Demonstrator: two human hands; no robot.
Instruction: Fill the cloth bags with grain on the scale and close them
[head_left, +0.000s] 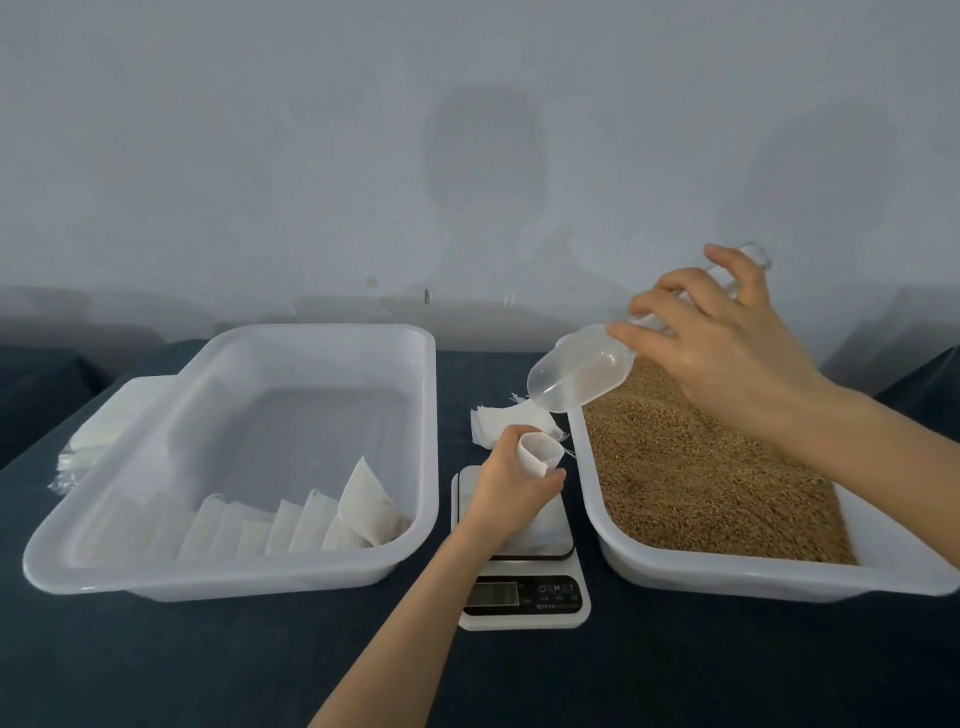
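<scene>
Your left grip (511, 483), reaching in over the near edge of the dark table (208, 670), is curled round an open cloth bag (540, 457) and holds it upright, mouth up, above the platform of the scale (524, 597). Your right grip (727, 353) is wrapped round the handle of a clear scoop (582, 371), which tilts mouth-down just beyond the bag, over the far left corner of the right tray (727, 577) of grain (701, 478). Filled bags (363, 504) lean in a row along the near wall of the left tray (208, 577), and flat empty bags (506, 423) lie behind the scale.
</scene>
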